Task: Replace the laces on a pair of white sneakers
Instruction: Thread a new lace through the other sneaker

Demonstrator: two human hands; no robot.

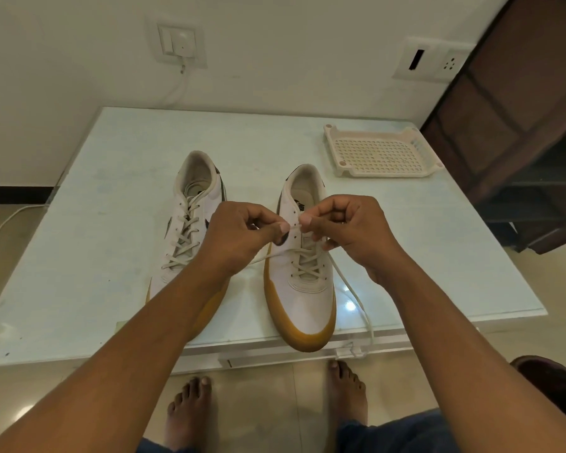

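White low-top sneaker with a tan gum sole (303, 299) sits at the pale glass counter's (95, 256) near edge, half laced. Above its upper eyelets, left hand (239, 230) and right hand (350, 230) both pinch the cream lace (307, 271), thumbs nearly meeting. Left of it sits the matching laced sneaker (190, 223); beyond it, rightward, a perforated cream plastic tray (383, 152).

Wide bare table (95, 223) lies left of the left shoe (190, 223). A tray (379, 152) fills the far right corner. A loose lace (357, 299) trails beside the right shoe (303, 289).
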